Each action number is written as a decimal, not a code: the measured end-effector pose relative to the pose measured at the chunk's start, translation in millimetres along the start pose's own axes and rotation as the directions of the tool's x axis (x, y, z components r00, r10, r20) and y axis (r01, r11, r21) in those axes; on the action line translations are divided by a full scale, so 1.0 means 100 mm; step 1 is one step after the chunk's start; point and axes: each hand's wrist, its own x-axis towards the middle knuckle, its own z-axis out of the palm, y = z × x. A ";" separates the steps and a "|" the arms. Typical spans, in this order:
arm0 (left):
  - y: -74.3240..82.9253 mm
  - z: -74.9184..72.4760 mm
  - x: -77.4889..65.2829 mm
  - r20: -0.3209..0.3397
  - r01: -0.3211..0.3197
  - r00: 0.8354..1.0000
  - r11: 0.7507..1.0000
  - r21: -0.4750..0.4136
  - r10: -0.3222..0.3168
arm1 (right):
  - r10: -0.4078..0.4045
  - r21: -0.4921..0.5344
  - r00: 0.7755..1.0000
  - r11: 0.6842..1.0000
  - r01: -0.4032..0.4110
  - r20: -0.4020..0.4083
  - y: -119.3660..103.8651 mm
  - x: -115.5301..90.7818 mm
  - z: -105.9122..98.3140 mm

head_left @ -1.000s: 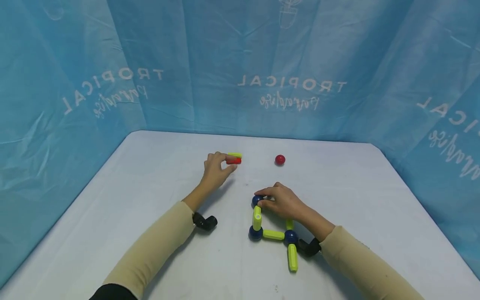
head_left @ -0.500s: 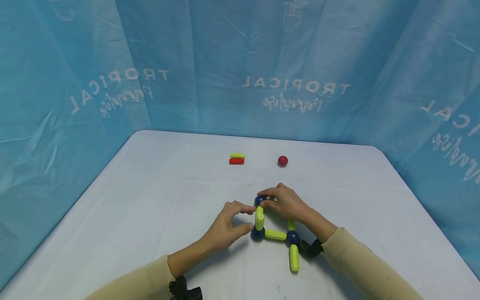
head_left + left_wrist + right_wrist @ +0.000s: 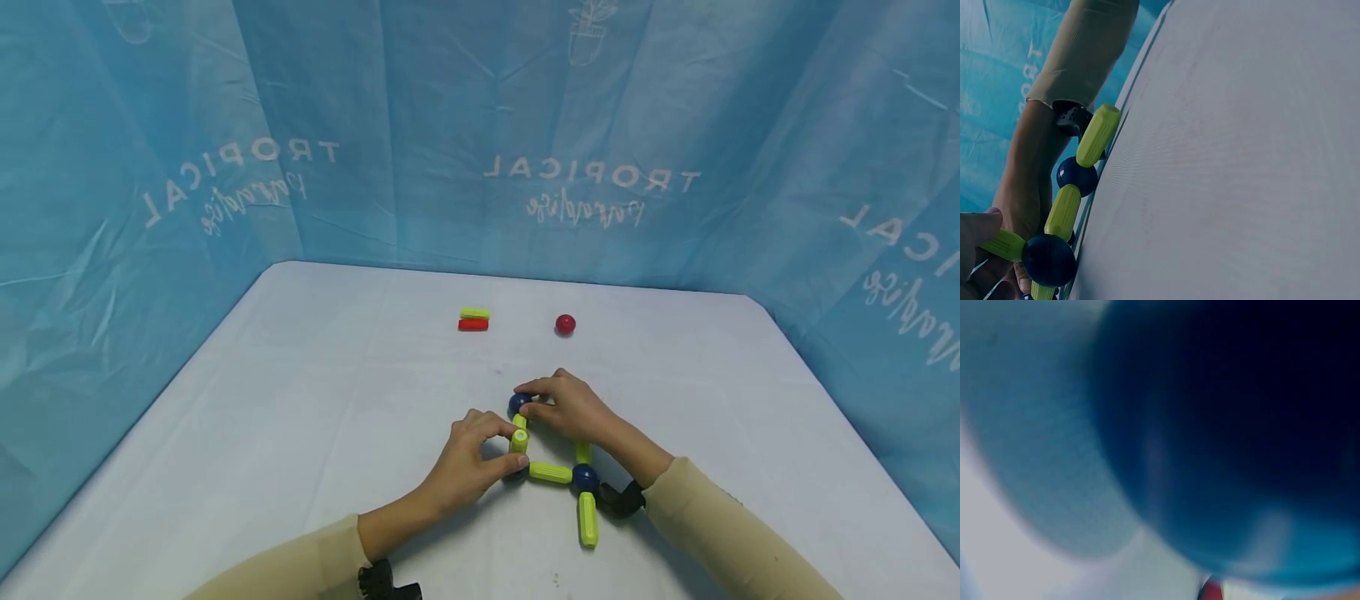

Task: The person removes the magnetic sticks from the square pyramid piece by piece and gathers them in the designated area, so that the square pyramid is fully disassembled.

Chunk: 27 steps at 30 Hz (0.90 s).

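In the head view, dark blue balls and yellow-green magnetic rods form a linked frame on the table. My left hand (image 3: 468, 462) pinches the yellow-green rod (image 3: 518, 442) standing up from the near-left ball (image 3: 516, 475), which the thumb partly covers. The left wrist view shows this rod (image 3: 1005, 245) joined to a blue ball (image 3: 1049, 259). With thumb and fingers, my right hand (image 3: 567, 406) holds the far-left blue ball (image 3: 519, 405). From the near-right ball (image 3: 585, 478), a rod (image 3: 588, 520) points toward me. A blurred blue ball (image 3: 1241, 456) fills much of the right wrist view.
Farther back on the white table (image 3: 337, 358) lie a red rod (image 3: 473, 325) and a yellow-green rod (image 3: 475, 313), side by side. To their right sits a red ball (image 3: 566, 325). A blue printed curtain (image 3: 420, 167) surrounds the table's back and sides.
My left hand has come from the red rod at the back down to the linked frame, and now pinches the upright yellow-green rod. My right hand stays on the far-left ball.
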 end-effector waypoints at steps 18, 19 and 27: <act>-0.25 -0.24 0.29 -0.140 0.064 0.989 0.991 0.117 -0.048 | 0.126 -0.047 0.992 0.991 -0.125 0.011 0.09 -0.15 -0.11; -0.27 -0.25 0.33 -0.152 0.058 0.988 0.990 0.128 -0.038 | 0.140 -0.048 0.990 0.989 -0.140 0.003 0.10 -0.17 -0.11; -0.39 -0.25 0.57 -0.172 0.075 0.984 0.989 0.124 -0.053 | 0.167 -0.093 0.983 0.980 -0.174 -0.077 0.12 -0.35 -0.10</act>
